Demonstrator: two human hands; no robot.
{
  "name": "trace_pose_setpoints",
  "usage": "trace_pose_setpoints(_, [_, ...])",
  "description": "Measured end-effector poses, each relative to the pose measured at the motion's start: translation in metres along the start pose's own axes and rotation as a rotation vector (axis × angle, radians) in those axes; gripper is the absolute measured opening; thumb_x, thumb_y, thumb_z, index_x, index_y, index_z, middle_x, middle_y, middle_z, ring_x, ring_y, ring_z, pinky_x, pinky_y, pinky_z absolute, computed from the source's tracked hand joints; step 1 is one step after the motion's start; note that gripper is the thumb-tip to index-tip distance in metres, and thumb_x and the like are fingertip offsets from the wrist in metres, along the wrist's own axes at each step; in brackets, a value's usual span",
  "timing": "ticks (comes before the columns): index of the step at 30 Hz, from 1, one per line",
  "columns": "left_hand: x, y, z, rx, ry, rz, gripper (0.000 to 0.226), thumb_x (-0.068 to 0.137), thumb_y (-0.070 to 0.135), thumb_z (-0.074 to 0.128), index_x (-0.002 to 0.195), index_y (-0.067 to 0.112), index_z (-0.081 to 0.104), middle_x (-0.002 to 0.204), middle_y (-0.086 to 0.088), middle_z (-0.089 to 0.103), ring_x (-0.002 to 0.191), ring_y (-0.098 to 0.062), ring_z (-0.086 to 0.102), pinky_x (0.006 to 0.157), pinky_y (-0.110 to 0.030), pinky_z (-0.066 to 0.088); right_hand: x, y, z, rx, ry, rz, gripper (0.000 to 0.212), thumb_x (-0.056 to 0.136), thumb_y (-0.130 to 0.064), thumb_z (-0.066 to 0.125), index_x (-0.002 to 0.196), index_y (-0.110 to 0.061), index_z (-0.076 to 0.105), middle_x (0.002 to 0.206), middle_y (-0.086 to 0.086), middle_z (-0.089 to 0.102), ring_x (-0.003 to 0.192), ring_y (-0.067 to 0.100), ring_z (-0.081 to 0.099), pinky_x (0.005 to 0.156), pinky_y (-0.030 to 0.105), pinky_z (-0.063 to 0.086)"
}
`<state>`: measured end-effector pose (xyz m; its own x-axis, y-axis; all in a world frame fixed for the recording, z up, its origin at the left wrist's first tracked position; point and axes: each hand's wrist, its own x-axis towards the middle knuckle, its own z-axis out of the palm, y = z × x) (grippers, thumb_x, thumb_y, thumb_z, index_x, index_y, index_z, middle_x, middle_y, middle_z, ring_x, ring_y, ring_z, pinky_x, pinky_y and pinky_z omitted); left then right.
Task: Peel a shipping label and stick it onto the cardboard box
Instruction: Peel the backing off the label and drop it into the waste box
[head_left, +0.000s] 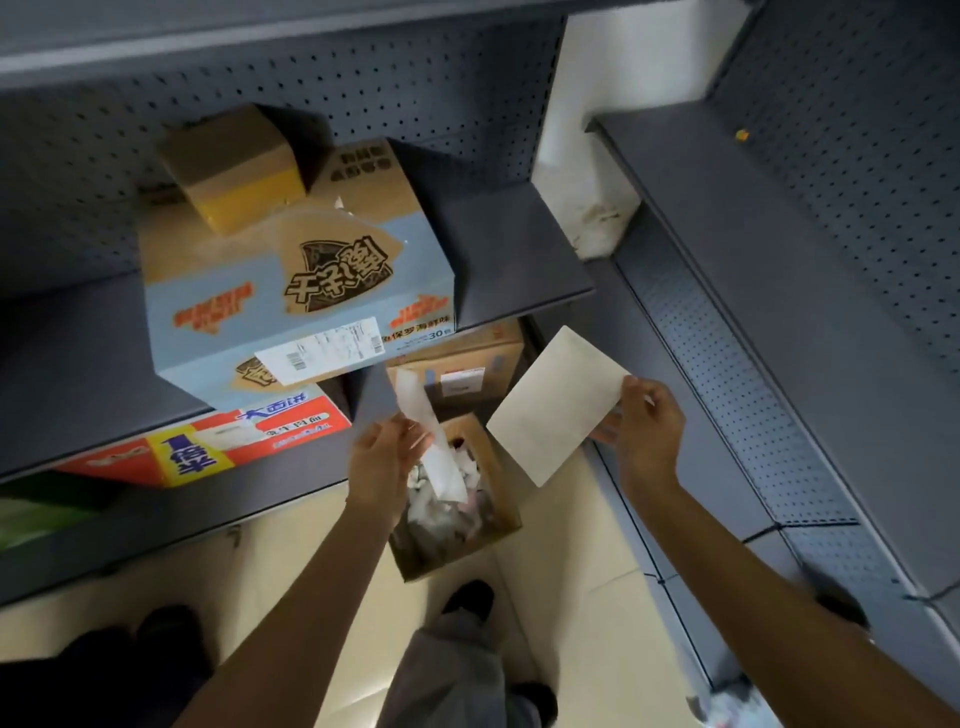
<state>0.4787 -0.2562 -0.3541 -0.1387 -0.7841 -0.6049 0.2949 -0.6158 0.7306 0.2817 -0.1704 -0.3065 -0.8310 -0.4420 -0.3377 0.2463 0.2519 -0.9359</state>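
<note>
Head view: we are facing a grey shelf (519, 249) carrying a blue box (270, 291) with a printed label (322, 351) stuck near its front edge. Lower down, an open bin box (457, 519) of paper scraps is sitting on the floor. Our right hand (647, 415) is pinching a blank sheet (558, 405); our left hand (384, 457) is gripping a white strip (434, 441) above the bin box.

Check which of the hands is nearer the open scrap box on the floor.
Left. The left hand, holding a backing strip, sits right over the scrap box. The right hand, holding the blank sheet, is off to the box's right.
</note>
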Motion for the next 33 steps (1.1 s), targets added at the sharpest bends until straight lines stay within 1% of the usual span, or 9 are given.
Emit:
trace_pose_setpoints(3, [0.013,-0.016,-0.01,0.014,0.011,-0.038,0.017,0.09,0.007,0.046,0.077,0.011,0.056,0.086,-0.008,0.061,0.083,-0.018,0.062,0.073,-0.024,0.055,0.009,0.021,0.005,-0.047,-0.015,0.023,0.012,0.094,-0.02,0.046,0.089,-0.009,0.05,0.094,0.012,0.058,0.089,0.033,0.062,0.069,0.045,0.057])
trace_pose_setpoints(5, [0.024,-0.029,-0.019,0.026,0.034,-0.068,0.012,0.09,0.006,0.047,0.084,0.007,0.058,0.092,-0.013,0.061,0.086,-0.02,0.062,0.078,-0.028,0.055,0.015,0.034,0.009,-0.073,-0.015,0.034,0.013,0.093,-0.02,0.047,0.082,-0.016,0.052,0.094,0.012,0.059,0.091,0.034,0.062,0.068,0.042,0.057])
trace_pose_setpoints(7, [0.035,-0.043,-0.027,0.027,0.065,-0.109,0.014,0.089,0.006,0.049,0.1,-0.001,0.055,0.104,-0.017,0.06,0.088,-0.022,0.062,0.082,-0.032,0.054,0.019,0.046,0.013,-0.091,-0.026,0.058,0.016,0.093,-0.02,0.048,0.078,-0.023,0.053,0.095,0.011,0.06,0.096,0.037,0.063,0.076,0.052,0.056])
trace_pose_setpoints(10, [0.049,-0.063,-0.037,0.084,0.114,-0.183,0.027,0.089,0.009,0.052,0.112,-0.005,0.052,0.114,-0.017,0.059,0.093,-0.023,0.063,0.084,-0.032,0.053,0.023,0.062,0.016,-0.121,-0.059,0.085,0.01,0.093,-0.02,0.046,0.09,-0.013,0.052,0.098,0.01,0.057,0.096,0.035,0.061,0.079,0.055,0.054])
trace_pose_setpoints(16, [0.065,-0.089,-0.049,0.294,0.167,-0.267,0.027,0.087,0.011,0.056,0.109,-0.005,0.057,0.11,-0.015,0.061,0.09,-0.02,0.062,0.077,-0.024,0.051,0.029,0.08,0.015,-0.169,-0.051,0.082,0.013,0.094,-0.019,0.044,0.094,-0.007,0.05,0.089,0.004,0.058,0.091,0.031,0.061,0.076,0.049,0.055])
trace_pose_setpoints(19, [0.07,-0.098,-0.052,0.278,0.165,-0.302,0.02,0.088,0.008,0.055,0.104,-0.004,0.059,0.107,-0.016,0.062,0.085,-0.019,0.063,0.081,-0.027,0.05,0.032,0.083,0.013,-0.181,-0.05,0.076,0.013,0.094,-0.018,0.044,0.093,-0.007,0.049,0.085,-0.003,0.056,0.085,0.026,0.061,0.075,0.047,0.055])
trace_pose_setpoints(24, [0.07,-0.112,-0.055,0.285,0.184,-0.375,0.021,0.086,0.007,0.057,0.105,-0.003,0.06,0.104,-0.015,0.063,0.096,-0.026,0.062,0.087,-0.032,0.049,0.037,0.087,0.008,-0.183,-0.039,0.088,0.013,0.095,-0.019,0.044,0.096,-0.007,0.05,0.094,0.006,0.057,0.089,0.031,0.061,0.074,0.044,0.055])
trace_pose_setpoints(27, [0.072,-0.116,-0.054,0.303,0.194,-0.392,0.022,0.085,0.006,0.058,0.105,-0.004,0.06,0.1,-0.013,0.063,0.088,-0.024,0.063,0.091,-0.034,0.049,0.04,0.087,0.006,-0.179,-0.031,0.098,0.014,0.095,-0.019,0.044,0.097,-0.006,0.05,0.088,0.001,0.058,0.085,0.028,0.061,0.07,0.04,0.055])
trace_pose_setpoints(33, [0.079,-0.118,-0.051,0.333,0.162,-0.381,0.007,0.085,0.007,0.059,0.089,0.003,0.062,0.088,-0.008,0.064,0.095,-0.025,0.062,0.095,-0.036,0.048,0.043,0.088,0.0,-0.21,-0.008,0.104,0.013,0.094,-0.019,0.045,0.097,-0.007,0.05,0.103,0.011,0.057,0.09,0.031,0.061,0.075,0.047,0.055])
